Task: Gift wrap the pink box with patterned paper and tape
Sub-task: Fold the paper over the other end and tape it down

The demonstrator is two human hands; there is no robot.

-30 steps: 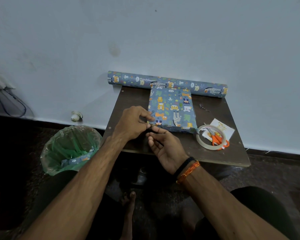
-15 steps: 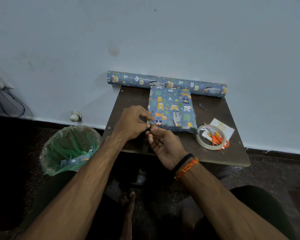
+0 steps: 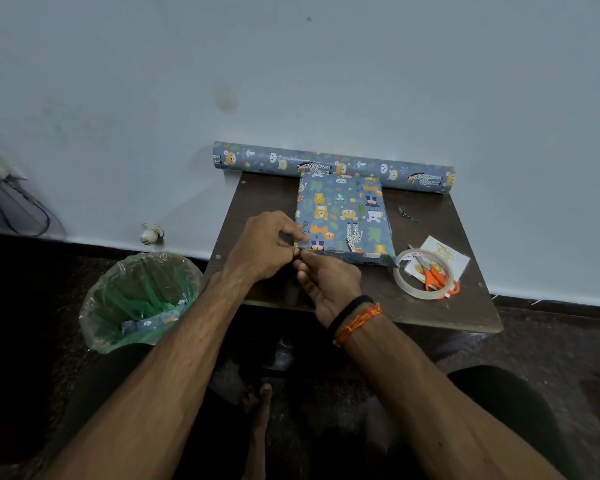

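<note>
Box (image 3: 343, 220) corner pinched by left hand (image 3: 262, 249); right hand (image 3: 326, 282) beneath

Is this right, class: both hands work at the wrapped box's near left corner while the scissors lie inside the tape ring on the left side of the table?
Not quite. In the head view the scissors lie inside the tape ring on the table's right side. The left hand and right hand are at the wrapped box's near left corner.

Left hand (image 3: 264, 247): knuckles up, fingers curled, tips pinching together.
Right hand (image 3: 328, 284): palm up, fingertips meeting the left's.
</note>
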